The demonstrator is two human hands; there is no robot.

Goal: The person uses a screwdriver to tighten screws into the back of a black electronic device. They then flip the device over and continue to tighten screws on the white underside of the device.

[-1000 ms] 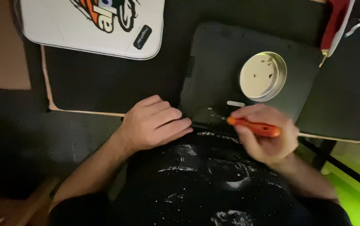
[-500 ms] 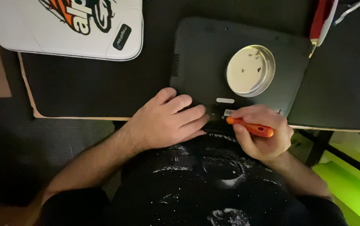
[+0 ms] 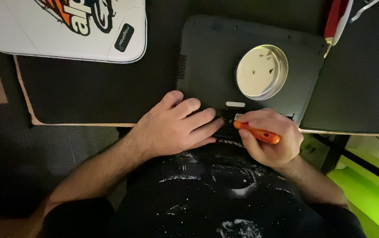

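Note:
A dark grey laptop [image 3: 216, 57] lies bottom side up on a black desk mat. My left hand [image 3: 176, 125] rests flat on its near edge, fingers pointing right. My right hand [image 3: 268, 139] grips an orange-handled screwdriver [image 3: 257, 133], its tip aimed left at the laptop's near edge between both hands. A round metal dish [image 3: 262, 72] with a few tiny dark bits in it sits on the laptop's right part.
A white padded sleeve with an orange and black print [image 3: 70, 26] lies at the far left. A red and white object [image 3: 337, 20] sits at the top right. The desk edge [image 3: 83, 124] runs under my forearms. A green surface [image 3: 370, 198] shows lower right.
The view has shifted, so the laptop and dish sit more to the left. My left hand slid up and right onto the laptop's near edge, closer to the screwdriver.

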